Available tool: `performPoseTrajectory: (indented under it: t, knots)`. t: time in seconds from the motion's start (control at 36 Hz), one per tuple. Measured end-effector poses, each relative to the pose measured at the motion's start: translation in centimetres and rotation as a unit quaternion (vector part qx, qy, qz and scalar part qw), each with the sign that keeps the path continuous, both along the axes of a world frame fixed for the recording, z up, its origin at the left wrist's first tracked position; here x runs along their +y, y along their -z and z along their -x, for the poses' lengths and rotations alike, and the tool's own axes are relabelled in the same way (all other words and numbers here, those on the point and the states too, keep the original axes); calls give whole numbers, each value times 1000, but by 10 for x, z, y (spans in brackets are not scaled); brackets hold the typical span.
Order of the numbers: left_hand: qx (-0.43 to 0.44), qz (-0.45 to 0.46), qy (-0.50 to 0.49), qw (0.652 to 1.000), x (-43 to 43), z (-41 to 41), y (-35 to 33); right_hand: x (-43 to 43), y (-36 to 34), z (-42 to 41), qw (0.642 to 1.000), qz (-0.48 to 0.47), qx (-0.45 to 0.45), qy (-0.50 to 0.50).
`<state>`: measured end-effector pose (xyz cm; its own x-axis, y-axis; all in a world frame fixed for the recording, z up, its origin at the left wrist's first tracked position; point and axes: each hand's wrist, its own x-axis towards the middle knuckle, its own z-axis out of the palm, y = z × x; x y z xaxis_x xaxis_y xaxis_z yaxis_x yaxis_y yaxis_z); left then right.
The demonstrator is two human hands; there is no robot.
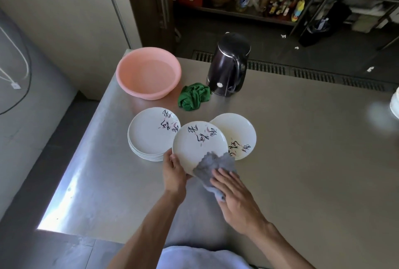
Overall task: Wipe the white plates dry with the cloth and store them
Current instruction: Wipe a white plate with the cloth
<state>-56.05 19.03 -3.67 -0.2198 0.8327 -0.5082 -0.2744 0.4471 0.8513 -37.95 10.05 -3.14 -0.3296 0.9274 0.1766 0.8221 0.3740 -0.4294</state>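
My left hand grips the near left rim of a white plate with black calligraphy, held tilted above the steel table. A grey cloth lies over the plate's near edge, and my right hand presses it there with straight fingers. Left of the held plate stands a stack of several white plates. A single white plate lies on the table to the right, partly behind the held one.
A pink basin holding water stands at the table's far left corner. Beside it lie a crumpled green cloth and a dark electric kettle. A white object shows at the right edge. Shelves with bottles stand beyond.
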Motion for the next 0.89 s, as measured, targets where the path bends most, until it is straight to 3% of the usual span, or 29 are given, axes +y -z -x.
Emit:
performPoseTrajectory:
  t: [0.11,0.22,0.56,0.75,0.89]
  knots:
    - [31,8,13,999,16,-20,3,-7,1,-9,970,97,143,171]
    - [76,35,35,996,27,-39,6,-13,1,-16,918,225,232,230]
    - [67,115,0,991,54,-72,6,-33,19,-25,868,318,212,316]
    - [29,125,-8,992,57,-93,-6,-29,18,-25,828,332,291,346]
    - [25,134,47,990,54,-99,-4,-23,17,-26,804,319,330,379]
